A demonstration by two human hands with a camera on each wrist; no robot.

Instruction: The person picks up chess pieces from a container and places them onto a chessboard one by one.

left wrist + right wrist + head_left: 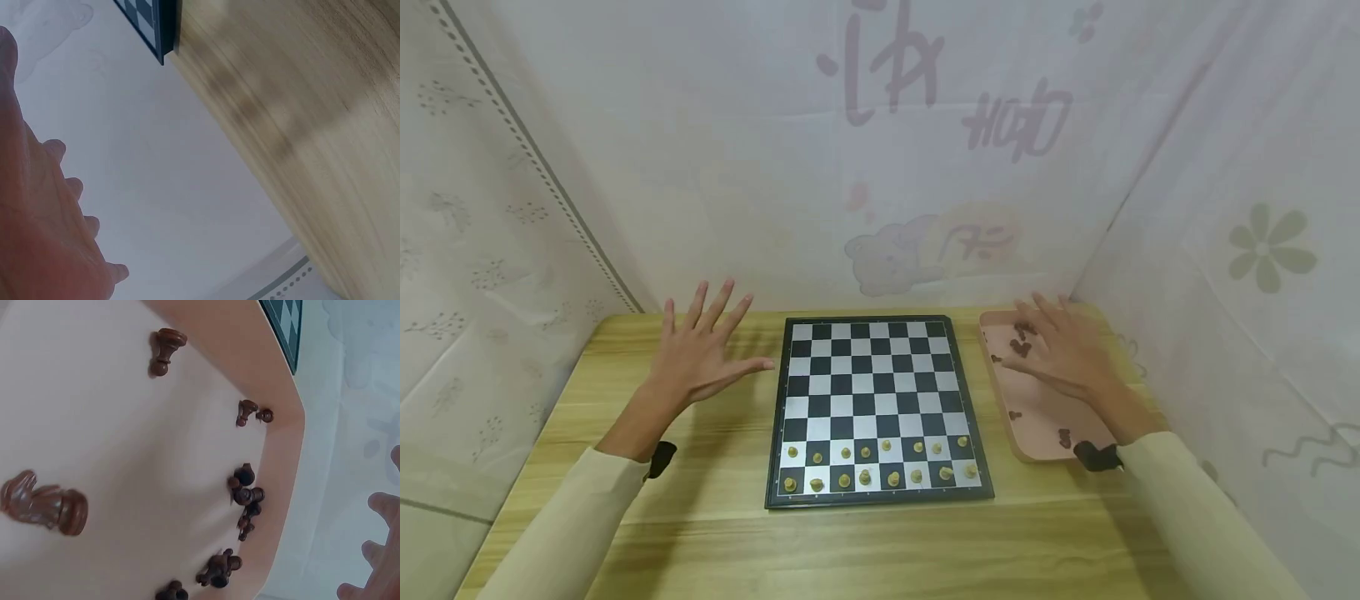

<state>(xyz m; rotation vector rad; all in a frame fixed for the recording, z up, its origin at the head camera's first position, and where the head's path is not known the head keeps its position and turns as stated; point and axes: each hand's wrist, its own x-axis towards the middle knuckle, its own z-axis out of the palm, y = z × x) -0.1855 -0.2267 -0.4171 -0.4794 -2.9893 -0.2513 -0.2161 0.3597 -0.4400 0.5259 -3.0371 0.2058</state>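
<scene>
My left hand (698, 354) is held above the table, left of the chessboard (872, 383), its fingers spread and nothing in its grasp. On the right, my right hand (1067, 354), a little blurred, hovers over a pink tray (1037, 396) with fingers spread, also holding nothing. Two rows of pale yellow chess pieces (865, 477) stand along the board's near side. Dark brown chess pieces lie tipped over in the tray; the right wrist view shows a knight (44, 503), a pawn (165, 350) and a cluster (249, 495) by the wall. My right hand partly covers the tray.
A light wooden table (880, 550) carries the board and the tray. Behind it hangs a white printed curtain (737, 167), with further curtain panels at the left and right sides. Black wrist straps (661, 459) show at both cuffs.
</scene>
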